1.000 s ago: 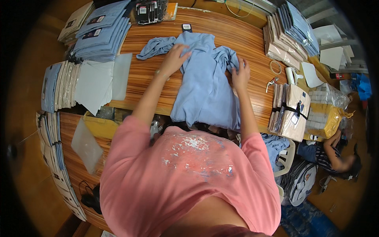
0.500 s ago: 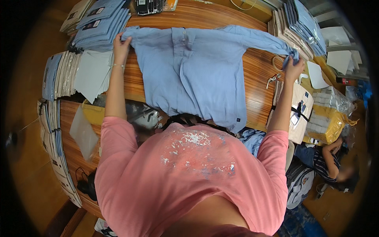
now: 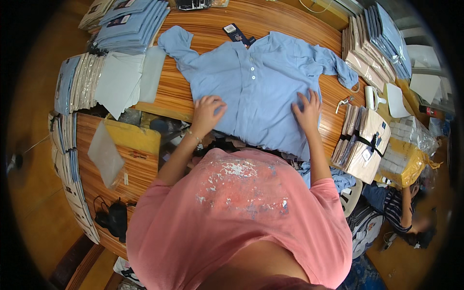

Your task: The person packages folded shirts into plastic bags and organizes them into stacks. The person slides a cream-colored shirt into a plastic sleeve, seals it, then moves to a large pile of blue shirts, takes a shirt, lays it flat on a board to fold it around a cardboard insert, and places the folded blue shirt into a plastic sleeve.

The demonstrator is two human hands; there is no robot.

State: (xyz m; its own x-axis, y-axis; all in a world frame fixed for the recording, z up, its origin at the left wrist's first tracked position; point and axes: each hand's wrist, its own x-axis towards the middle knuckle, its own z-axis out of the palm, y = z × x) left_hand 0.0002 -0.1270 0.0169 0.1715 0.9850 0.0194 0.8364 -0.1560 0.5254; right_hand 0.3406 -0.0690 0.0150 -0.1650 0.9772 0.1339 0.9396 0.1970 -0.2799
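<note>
Wooden desk (image 3: 299, 29) carries a light blue shirt (image 3: 261, 92) spread flat, front up, under both hands. Left hand (image 3: 209, 109) rests with fingers spread wide on the shirt's lower left edge; right hand (image 3: 307, 110) lies flat and open on its lower right. Beyond the left hand sits a stack of folded blue shirts (image 3: 130, 21). Right of the right hand, a strapped beige bundle (image 3: 365, 142). Above the collar lies a dark rectangular tag (image 3: 235, 34).

Your left hand (image 3: 207, 112) and right hand (image 3: 308, 110) press flat on the light blue shirt (image 3: 261, 87) (buttons up) spread mid-frame on the wooden table (image 3: 169, 89).
</note>
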